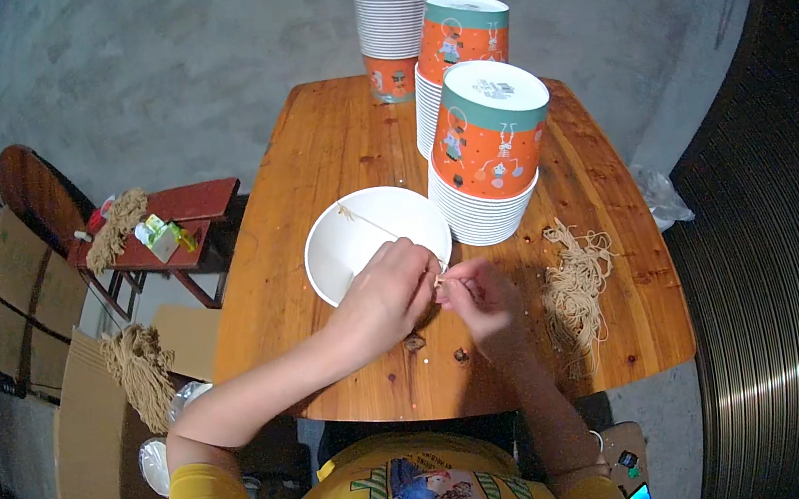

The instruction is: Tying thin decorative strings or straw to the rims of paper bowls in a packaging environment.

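A white paper bucket (329, 249) stands on the wooden table in front of me, its open mouth toward me. A pale string (371, 223) runs across its inside from the far rim to my left hand. My left hand (386, 287) is closed at the bucket's near right rim, fingers bent round the string. Close beside it, my right hand (479, 298) pinches a short end of the string between thumb and fingertips. The fingertips of both hands nearly meet, and the exact grip is partly hidden. To the right of my right hand lies a loose heap of pale strings (580, 291).
Beyond the bucket rise stacks of nested orange-and-green paper buckets (488, 152), the nearest upside down, on the wooden table (346, 145). At left are a low red bench (202, 203) with a string bundle and an open cardboard box (90, 431). A ribbed metal shutter (780, 300) stands at right.
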